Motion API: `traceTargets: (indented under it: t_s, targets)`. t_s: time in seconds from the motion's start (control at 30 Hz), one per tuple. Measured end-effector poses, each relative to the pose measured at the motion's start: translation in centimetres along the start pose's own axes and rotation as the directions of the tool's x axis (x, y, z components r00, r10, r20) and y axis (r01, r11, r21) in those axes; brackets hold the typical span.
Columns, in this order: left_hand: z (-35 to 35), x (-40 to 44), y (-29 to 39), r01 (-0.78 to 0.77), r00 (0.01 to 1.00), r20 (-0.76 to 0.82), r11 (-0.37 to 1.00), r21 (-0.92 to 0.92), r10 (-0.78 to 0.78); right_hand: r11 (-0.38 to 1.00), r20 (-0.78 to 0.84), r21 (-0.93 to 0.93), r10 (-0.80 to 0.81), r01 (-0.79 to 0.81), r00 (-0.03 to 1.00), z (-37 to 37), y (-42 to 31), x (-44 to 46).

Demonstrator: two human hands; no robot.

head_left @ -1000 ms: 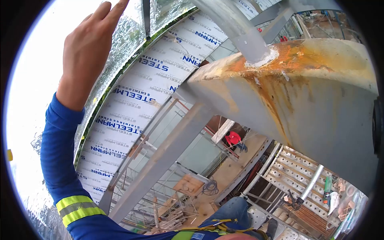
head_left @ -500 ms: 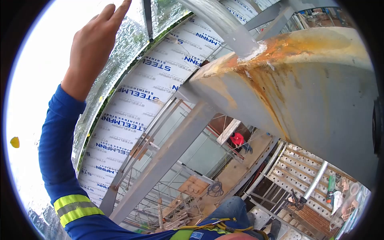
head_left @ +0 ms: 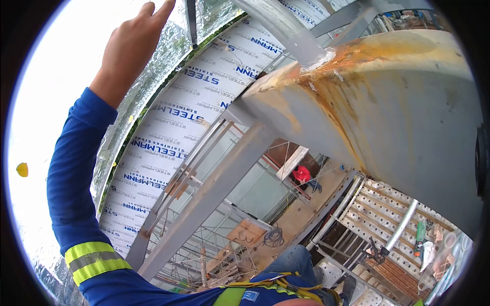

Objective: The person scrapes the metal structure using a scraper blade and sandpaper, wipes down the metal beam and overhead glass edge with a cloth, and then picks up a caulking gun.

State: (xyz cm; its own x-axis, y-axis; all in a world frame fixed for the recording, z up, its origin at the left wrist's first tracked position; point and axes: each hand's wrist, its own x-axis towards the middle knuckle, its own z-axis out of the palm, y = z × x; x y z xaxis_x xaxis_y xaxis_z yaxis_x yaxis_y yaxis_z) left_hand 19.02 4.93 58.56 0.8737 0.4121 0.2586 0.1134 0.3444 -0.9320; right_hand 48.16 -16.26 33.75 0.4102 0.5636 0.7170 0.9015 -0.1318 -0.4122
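My left hand (head_left: 133, 47) is raised at the upper left, its back toward the camera. One finger reaches up to the top edge of the view; the others look curled, and what they may hold is hidden. Beside it is a crinkled, shiny foil surface (head_left: 171, 48), with a dark narrow bar (head_left: 191, 23) to the right of the fingers. The blue sleeve (head_left: 76, 168) has a yellow and grey reflective band. My right hand is out of view.
A grey steel beam (head_left: 209, 196) slants across the middle, joining a large rust-stained curved beam (head_left: 408, 117) with a pipe (head_left: 291, 33). STEELMANN-printed sheeting (head_left: 168, 122) curves behind. Far below are scaffolding, a person in red (head_left: 301, 174) and perforated planks (head_left: 377, 209) holding a green bottle (head_left: 420, 232).
My left hand and forearm have shifted right and slightly up in the view. The rusted beam and pipe appear further left and higher than at first.
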Motion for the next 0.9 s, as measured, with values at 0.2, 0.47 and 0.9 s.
traceTargets:
  t_s: [0.2,0.47,0.9]
  targets:
    - [0.3,-0.2,-0.1,0.029,0.998,0.062,1.000,-0.011,-0.028,1.000,-0.001,0.000,-0.008,0.008,1.000,0.1,-0.2,-0.1]
    - [1.2,-0.6,0.3,0.049,0.999,0.023,0.992,-0.119,-0.046,1.000,0.011,0.011,-0.017,0.017,1.000,0.6,-0.4,0.2]
    - [4.4,-1.2,1.2,0.026,0.998,0.064,0.998,-0.057,-0.023,0.999,0.017,0.034,-0.018,0.017,1.000,1.8,-1.0,1.0]
